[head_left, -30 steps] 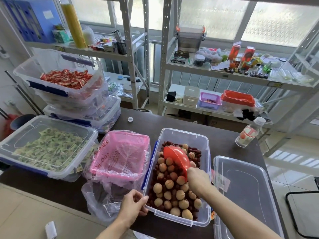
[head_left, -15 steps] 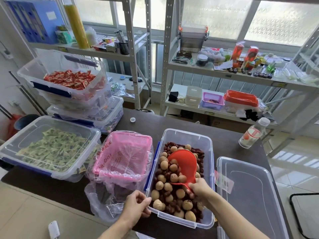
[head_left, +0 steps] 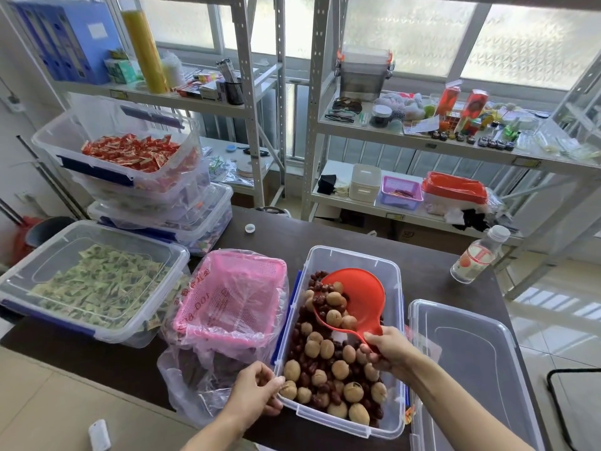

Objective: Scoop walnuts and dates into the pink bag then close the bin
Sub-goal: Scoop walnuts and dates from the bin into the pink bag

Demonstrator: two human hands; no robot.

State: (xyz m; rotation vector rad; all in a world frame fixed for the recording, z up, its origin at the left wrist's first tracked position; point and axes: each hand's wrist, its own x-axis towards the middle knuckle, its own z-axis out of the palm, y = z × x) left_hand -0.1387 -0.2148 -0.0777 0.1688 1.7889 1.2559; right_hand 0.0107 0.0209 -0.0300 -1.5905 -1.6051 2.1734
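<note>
Scooping step: right hand (head_left: pixel 392 348) grips red scoop (head_left: pixel 354 299), loaded, over bin (head_left: pixel 388 429). Left hand (head_left: pixel 257 390) clasps bin's near-left corner. Next: swing scoop left, tip into pink bag (head_left: pixel 227 301).

two hands (head_left: pixel 257 390), one red scoop (head_left: pixel 359 296), one pink bag (head_left: pixel 227 307), one open bin of walnuts and dates (head_left: pixel 387 320), one loose lid (head_left: pixel 471 369), one bottle (head_left: pixel 478 255), four other candy bins (head_left: pixel 91 281).

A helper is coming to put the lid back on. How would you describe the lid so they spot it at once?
On the dark table, find the open bin of walnuts and dates. The lid lies just right of it at the table's near right corner: a clear, flat panel holding nothing, unlike the filled tubs.
</note>
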